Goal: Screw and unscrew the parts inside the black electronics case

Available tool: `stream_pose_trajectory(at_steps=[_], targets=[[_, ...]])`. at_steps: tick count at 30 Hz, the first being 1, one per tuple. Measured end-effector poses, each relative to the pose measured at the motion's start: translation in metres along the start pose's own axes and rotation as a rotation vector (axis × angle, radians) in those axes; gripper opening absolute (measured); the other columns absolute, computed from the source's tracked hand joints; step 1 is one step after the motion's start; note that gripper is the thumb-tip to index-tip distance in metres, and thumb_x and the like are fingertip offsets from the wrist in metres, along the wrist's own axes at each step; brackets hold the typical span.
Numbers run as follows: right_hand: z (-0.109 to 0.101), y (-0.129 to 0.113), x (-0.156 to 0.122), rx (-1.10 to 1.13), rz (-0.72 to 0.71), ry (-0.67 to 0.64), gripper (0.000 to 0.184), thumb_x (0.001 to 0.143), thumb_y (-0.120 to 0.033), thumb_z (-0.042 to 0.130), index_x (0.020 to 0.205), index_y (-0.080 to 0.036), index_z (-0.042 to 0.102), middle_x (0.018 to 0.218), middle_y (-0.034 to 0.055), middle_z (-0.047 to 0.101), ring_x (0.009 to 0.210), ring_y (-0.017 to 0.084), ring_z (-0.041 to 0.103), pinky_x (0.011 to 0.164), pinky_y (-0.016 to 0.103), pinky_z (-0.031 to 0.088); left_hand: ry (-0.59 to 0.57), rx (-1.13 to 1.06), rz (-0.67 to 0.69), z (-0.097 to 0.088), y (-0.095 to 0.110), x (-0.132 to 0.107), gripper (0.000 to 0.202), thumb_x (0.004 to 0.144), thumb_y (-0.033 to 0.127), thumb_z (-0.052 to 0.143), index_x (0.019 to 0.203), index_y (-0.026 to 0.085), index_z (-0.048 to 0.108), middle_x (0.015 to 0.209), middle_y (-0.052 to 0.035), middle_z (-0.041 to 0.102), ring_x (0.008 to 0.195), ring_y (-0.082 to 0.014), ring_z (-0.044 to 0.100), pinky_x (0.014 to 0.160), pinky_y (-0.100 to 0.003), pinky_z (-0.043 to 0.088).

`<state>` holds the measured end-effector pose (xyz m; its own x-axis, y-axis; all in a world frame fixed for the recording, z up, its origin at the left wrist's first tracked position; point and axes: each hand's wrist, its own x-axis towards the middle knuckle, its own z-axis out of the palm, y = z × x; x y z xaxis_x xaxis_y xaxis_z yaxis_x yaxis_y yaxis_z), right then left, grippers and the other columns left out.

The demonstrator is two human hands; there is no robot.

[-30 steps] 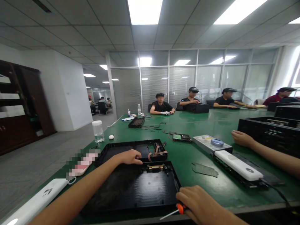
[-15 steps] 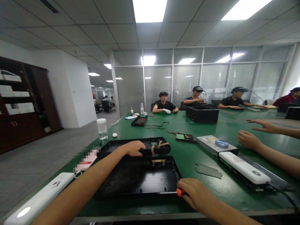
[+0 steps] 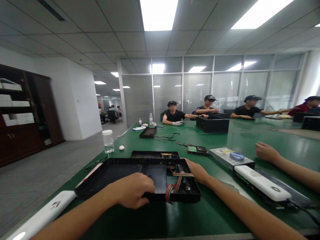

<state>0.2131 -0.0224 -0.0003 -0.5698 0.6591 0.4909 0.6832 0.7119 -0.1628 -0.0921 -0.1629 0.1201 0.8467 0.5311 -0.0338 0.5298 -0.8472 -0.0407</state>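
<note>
The black tray (image 3: 122, 175), open side up, is on or just above the green surface (image 3: 190, 220) in front of the person; whether it is lifted cannot be told. A striped ribbon cable (image 3: 169, 192) hangs over its near wall toward the right end. The left hand (image 3: 135, 190) is at the middle of the tray's near wall, fingers curled over the rim and grasping it, thumb outside. The right hand (image 3: 197, 171) is at the tray's far right corner; its fingertips are hidden, so their hold cannot be told. Just behind the tray lies a second black tray (image 3: 147, 154), partly hidden. Near the tray's left end lies a long white device (image 3: 42, 215). Beyond its far left corner stand a clear jar (image 3: 108, 145) and a small white case (image 3: 121, 147). Beyond the tray to the right lies a green circuit board (image 3: 192, 149). Farther right of the tray are a metal box (image 3: 220, 155) topped by a blue disc (image 3: 237, 156), a white bar (image 3: 262, 183), and a co-worker's hand (image 3: 266, 152).
</note>
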Motion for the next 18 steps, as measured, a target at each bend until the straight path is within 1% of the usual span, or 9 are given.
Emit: stream_pose_trajectory(at_steps=[3,6,7,9,11,13,15,16,18], targets=[[-0.006,0.039,-0.008,-0.148,0.104,-0.037,0.041,0.077,-0.017,0.045,0.117,-0.020,0.049,0.125,0.0078,0.047,0.108,0.020,0.048,0.089,0.032,0.039,-0.006,0.009,-0.025,0.005,0.015,-0.009,0.008,0.071,0.021,0.059,0.079,0.019,0.056,0.082,-0.0013,0.060,0.076,-0.0171,0.056,0.067,-0.026,0.041],[-0.011,0.072,-0.012,-0.142,0.227,0.006,0.034,0.077,-0.021,0.045,0.109,-0.020,0.057,0.118,0.0073,0.053,0.103,0.020,0.052,0.086,0.030,0.039,-0.007,0.014,-0.058,0.008,0.029,-0.017,0.008,0.071,0.020,0.058,0.079,0.018,0.055,0.082,-0.0004,0.060,0.076,-0.0167,0.057,0.068,-0.026,0.042],[-0.012,0.079,-0.012,-0.110,0.286,0.039,0.031,0.078,-0.024,0.044,0.105,-0.019,0.059,0.113,0.0076,0.057,0.099,0.021,0.054,0.083,0.030,0.040,-0.011,0.006,-0.065,0.010,0.033,-0.019,0.008,0.072,0.020,0.058,0.078,0.018,0.055,0.083,0.0000,0.060,0.076,-0.0164,0.057,0.069,-0.026,0.042],[-0.013,0.085,-0.011,-0.003,0.427,0.116,0.031,0.080,-0.033,0.041,0.096,-0.017,0.063,0.094,0.0081,0.064,0.085,0.021,0.059,0.074,0.029,0.043,-0.024,-0.013,-0.072,0.017,0.039,-0.022,0.007,0.072,0.020,0.058,0.078,0.018,0.055,0.084,0.0004,0.060,0.077,-0.0161,0.057,0.070,-0.026,0.043],[-0.012,0.080,-0.009,0.162,0.550,0.180,0.041,0.082,-0.043,0.035,0.090,-0.015,0.064,0.069,0.0063,0.064,0.065,0.019,0.059,0.062,0.028,0.043,-0.051,-0.030,-0.066,0.026,0.042,-0.023,0.007,0.071,0.020,0.058,0.078,0.018,0.056,0.084,0.0005,0.061,0.077,-0.0161,0.058,0.070,-0.026,0.044],[-0.009,0.068,-0.006,0.347,0.584,0.181,0.050,0.082,-0.050,0.032,0.091,-0.012,0.063,0.055,0.0029,0.059,0.050,0.016,0.054,0.052,0.025,0.041,-0.079,-0.043,-0.057,0.037,0.043,-0.021,0.008,0.071,0.020,0.058,0.078,0.019,0.057,0.083,0.0002,0.061,0.077,-0.0166,0.058,0.070,-0.027,0.044],[-0.003,0.051,-0.003,0.479,0.522,0.113,0.052,0.081,-0.053,0.032,0.094,-0.012,0.061,0.057,0.0018,0.059,0.045,0.013,0.050,0.048,0.023,0.039,-0.094,-0.059,-0.067,0.046,0.040,-0.016,0.009,0.070,0.020,0.059,0.079,0.019,0.058,0.083,-0.0008,0.062,0.078,-0.0177,0.058,0.070,-0.028,0.044],[0.000,0.042,-0.001,0.505,0.477,0.061,0.052,0.081,-0.054,0.033,0.094,-0.012,0.061,0.061,0.0019,0.060,0.044,0.012,0.049,0.048,0.023,0.038,-0.094,-0.066,-0.085,0.050,0.037,-0.014,0.010,0.070,0.021,0.059,0.080,0.020,0.059,0.083,-0.0016,0.062,0.079,-0.0186,0.058,0.071,-0.028,0.044],[0.006,0.026,0.001,0.477,0.392,-0.028,0.049,0.081,-0.052,0.034,0.091,-0.013,0.062,0.064,0.0021,0.061,0.046,0.012,0.050,0.050,0.023,0.039,-0.106,-0.095,-0.132,0.056,0.026,-0.006,0.012,0.069,0.024,0.060,0.081,0.020,0.061,0.083,-0.0042,0.062,0.080,-0.0212,0.058,0.070,-0.030,0.044]])
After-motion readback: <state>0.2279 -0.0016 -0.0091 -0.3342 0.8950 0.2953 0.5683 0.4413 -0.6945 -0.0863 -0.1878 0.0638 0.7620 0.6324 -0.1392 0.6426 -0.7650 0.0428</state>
